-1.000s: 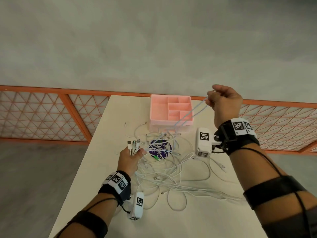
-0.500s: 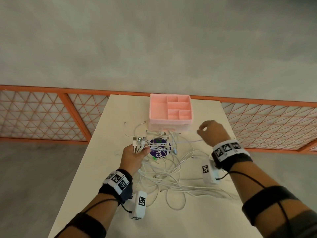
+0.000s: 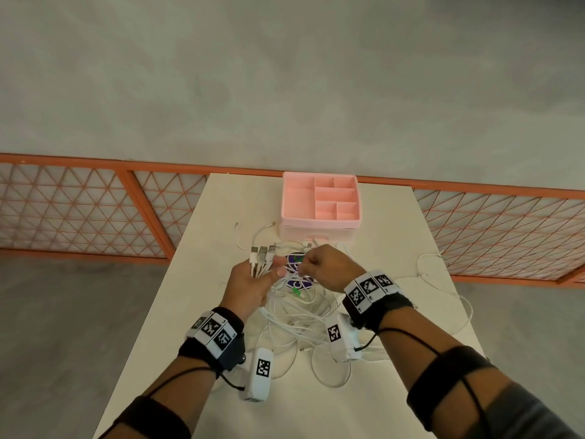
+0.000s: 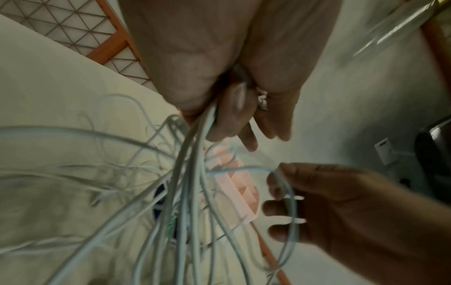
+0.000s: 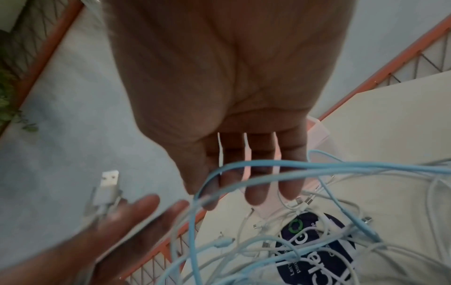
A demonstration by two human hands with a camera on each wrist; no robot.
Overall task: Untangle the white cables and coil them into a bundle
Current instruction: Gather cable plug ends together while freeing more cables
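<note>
Step in hand: gathering cable ends, judging by the layout; the white cables (image 3: 294, 315) are not yet untangled and no coil is formed.
Left hand: the left hand (image 3: 250, 286) pinches a fan of USB plugs (image 3: 262, 252) between thumb and fingers, with several strands running down from the grip into the heap (the left wrist view shows them leaving under the thumb).
Right hand: the right hand (image 3: 326, 266) is just beside the left, its fingers (image 5: 253, 194) curled round a loop of one strand (image 5: 256, 165); that strand looks pale blue in the right wrist view, white elsewhere.
Where the cables lie: a loose tangle in the middle of the desk (image 3: 202, 312), spreading toward the near edge, with one thin strand trailing off toward the right edge.
Other things: a pink compartment organiser (image 3: 320, 205) stands at the far edge, nothing visible in its compartments; a dark purple card or sticker (image 3: 296, 270) lies under the tangle.
Next move calls for: probably feeding the looped strand toward the left hand's bunch, or drawing it free of the heap; slow pulling seems wise, since the crossings could tighten into knots.
Writing: the purple card carries white lettering and a green ring logo; only fragments show, none readable for certain.
Markers: black-and-white square codes on both wristbands and camera housings.
</note>
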